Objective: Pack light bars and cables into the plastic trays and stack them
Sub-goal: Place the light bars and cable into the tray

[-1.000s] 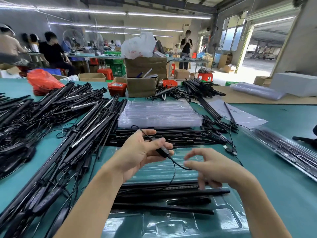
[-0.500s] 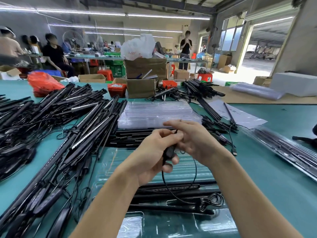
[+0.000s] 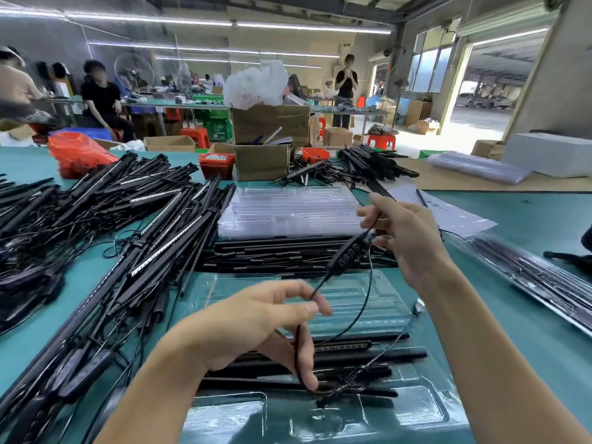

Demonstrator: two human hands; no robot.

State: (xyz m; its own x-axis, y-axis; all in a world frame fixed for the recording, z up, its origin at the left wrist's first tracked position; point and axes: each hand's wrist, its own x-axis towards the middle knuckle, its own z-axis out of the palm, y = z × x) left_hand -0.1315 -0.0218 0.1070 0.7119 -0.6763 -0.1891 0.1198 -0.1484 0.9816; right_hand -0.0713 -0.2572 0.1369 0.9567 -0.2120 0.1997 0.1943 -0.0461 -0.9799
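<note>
Half a second ago both hands were bunched together over the inline controller; now they have drawn apart, and the cable (image 3: 368, 302) is stretched out between them. The right hand (image 3: 407, 238) has lifted up and away to the far right, pinching the cable just above the controller (image 3: 347, 253), while the left hand (image 3: 256, 322) has dropped nearer, with finger and thumb closed on the lower run. A loose loop hangs from the right hand down to the tray. My reading is that the person is paying out the lead to coil it — the cable part of this tray's packing is under way, not finished.

The controller is a slim black oblong with a row of small buttons, hanging tilted in the air between the two hands. The cable is thin, black and limp, and its lower end snarls into a small tangle on the light bars (image 3: 352, 357) already lying in the clear plastic tray (image 3: 416, 418) at the near edge of the table. Further away sits a stack of empty trays (image 3: 288, 209), and a big heap of unpacked bars (image 3: 128, 235) sprawls to the left.
</note>
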